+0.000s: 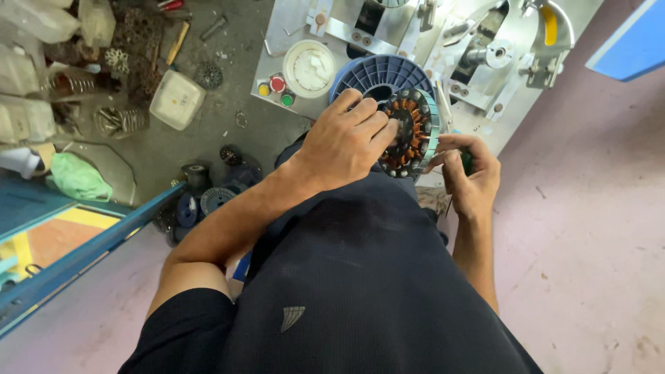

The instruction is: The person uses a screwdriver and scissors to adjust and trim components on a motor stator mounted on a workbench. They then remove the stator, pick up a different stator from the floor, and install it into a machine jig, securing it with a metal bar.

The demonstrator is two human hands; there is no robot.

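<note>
A round motor stator with copper windings and a pale rim rests tilted in my lap, in front of a blue plastic spool. My left hand lies over the stator's left side, fingers curled onto its rim and windings. My right hand is closed at the stator's lower right edge, around a small dark green-handled tool that is mostly hidden.
A grey metal winding machine with coloured buttons and a white tub stands ahead. Springs, gears and a white container litter the floor at left. Dark spools lie by a blue beam.
</note>
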